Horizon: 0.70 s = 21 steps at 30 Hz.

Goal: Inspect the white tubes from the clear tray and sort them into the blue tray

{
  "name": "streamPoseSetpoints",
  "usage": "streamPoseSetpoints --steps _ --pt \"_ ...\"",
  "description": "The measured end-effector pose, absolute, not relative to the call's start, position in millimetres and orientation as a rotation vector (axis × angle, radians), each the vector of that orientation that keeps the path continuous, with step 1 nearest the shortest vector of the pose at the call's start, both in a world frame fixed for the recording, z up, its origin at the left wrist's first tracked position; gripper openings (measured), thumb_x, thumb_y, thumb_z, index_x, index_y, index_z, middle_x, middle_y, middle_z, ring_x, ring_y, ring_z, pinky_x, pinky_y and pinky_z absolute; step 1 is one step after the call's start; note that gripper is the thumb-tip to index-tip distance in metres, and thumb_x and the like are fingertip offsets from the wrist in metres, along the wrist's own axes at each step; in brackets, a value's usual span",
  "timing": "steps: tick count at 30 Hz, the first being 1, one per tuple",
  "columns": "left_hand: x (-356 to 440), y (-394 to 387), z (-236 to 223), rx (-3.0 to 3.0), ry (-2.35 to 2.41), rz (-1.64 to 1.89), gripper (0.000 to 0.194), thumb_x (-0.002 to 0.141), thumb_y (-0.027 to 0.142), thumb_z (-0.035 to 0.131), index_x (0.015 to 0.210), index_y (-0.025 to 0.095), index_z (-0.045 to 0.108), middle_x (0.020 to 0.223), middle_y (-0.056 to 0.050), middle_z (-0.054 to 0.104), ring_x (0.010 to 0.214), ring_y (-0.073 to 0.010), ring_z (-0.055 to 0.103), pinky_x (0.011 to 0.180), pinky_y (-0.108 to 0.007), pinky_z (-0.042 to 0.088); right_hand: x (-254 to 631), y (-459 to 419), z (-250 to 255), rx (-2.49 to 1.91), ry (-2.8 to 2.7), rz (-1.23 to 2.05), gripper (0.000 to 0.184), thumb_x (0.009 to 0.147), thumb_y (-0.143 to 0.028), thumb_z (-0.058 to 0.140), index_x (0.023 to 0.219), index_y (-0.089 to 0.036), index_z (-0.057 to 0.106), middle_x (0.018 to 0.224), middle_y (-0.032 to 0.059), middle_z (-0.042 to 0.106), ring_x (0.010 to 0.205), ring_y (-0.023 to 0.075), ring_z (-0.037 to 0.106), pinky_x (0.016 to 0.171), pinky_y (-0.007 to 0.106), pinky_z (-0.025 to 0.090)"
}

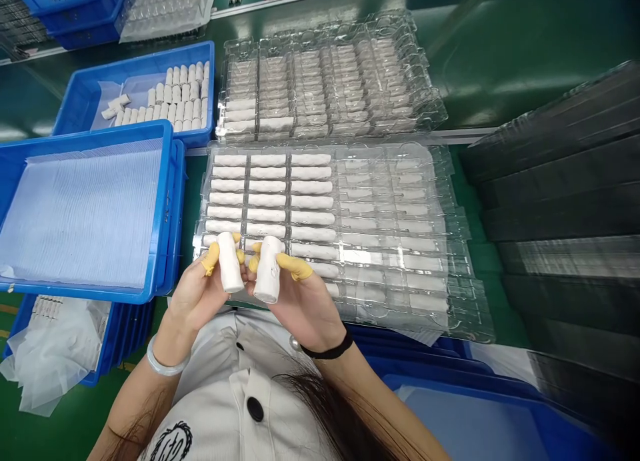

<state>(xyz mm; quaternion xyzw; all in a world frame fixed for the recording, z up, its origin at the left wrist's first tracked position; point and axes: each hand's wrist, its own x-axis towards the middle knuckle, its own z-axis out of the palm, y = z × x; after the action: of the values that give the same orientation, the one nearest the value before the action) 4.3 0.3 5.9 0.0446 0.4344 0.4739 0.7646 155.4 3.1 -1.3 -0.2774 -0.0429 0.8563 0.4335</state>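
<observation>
- White cylinder (231, 262) pinched upright in my left hand (197, 294), second cylinder (267, 269) likewise in my right hand (300, 301)
- Both hands closed on them, yellow finger cots (210, 258) on the fingertips
- Both held over near edge of clear blister tray (425, 181), rows of cylinders in its compartments
- More cylinders in blue crate (210, 94), ahead left
- Dark stacked trays (565, 201) to my right

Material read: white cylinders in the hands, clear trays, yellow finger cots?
White cylinders: matte, faintly textured, maybe ceramic or pressed powder, can't tell. Clear trays: thin glossy thermoformed plastic, see-through with glare along moulded pockets. Yellow finger cots: smooth, snug, probably latex.
</observation>
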Motion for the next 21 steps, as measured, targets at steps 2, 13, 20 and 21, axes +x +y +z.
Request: streamPoseSetpoints --steps 2,13,20,21 --pt "5.2 -0.5 7.0 0.205 0.937 1.000 0.028 0.096 0.032 0.051 0.103 0.011 0.068 0.079 -0.007 0.067 0.069 -0.0156 0.064 0.064 -0.028 0.054 158.5 3.2 -0.4 -0.707 -0.251 2.125 0.017 0.082 -0.030 0.055 0.088 -0.018 0.065 0.071 0.0015 0.068 0.060 0.0155 0.062 0.064 0.032 0.053" --pt "6.7 0.7 6.9 0.307 0.924 0.947 0.049 0.095 0.050 0.047 0.072 0.010 0.066 0.064 -0.005 0.056 0.054 -0.0114 0.051 0.059 -0.028 0.049 156.1 3.5 1.9 -0.779 -0.401 2.115 0.054 0.096 -0.061 0.029 0.103 -0.020 0.064 0.075 0.0047 0.064 0.070 0.0177 0.060 0.065 0.031 0.050" --pt "5.7 1.5 5.6 0.260 0.913 0.967 0.057 0.100 0.046 0.034 0.071 0.009 0.067 0.064 -0.007 0.057 0.056 -0.0125 0.052 0.060 -0.028 0.049 156.8 4.0 2.2 -0.749 -0.403 2.125 0.058 0.097 -0.063 0.026 0.115 -0.020 0.060 0.077 0.0057 0.067 0.074 0.0208 0.065 0.068 0.036 0.053" --pt "5.6 1.5 5.2 0.245 0.909 0.968 0.057 0.100 0.046 0.032 0.075 0.009 0.068 0.065 -0.007 0.058 0.057 -0.0127 0.053 0.060 -0.028 0.049 156.5 3.9 2.2 -0.742 -0.393 2.128 0.059 0.097 -0.063 0.025 0.115 -0.019 0.060 0.078 0.0061 0.068 0.074 0.0210 0.065 0.068 0.036 0.053"
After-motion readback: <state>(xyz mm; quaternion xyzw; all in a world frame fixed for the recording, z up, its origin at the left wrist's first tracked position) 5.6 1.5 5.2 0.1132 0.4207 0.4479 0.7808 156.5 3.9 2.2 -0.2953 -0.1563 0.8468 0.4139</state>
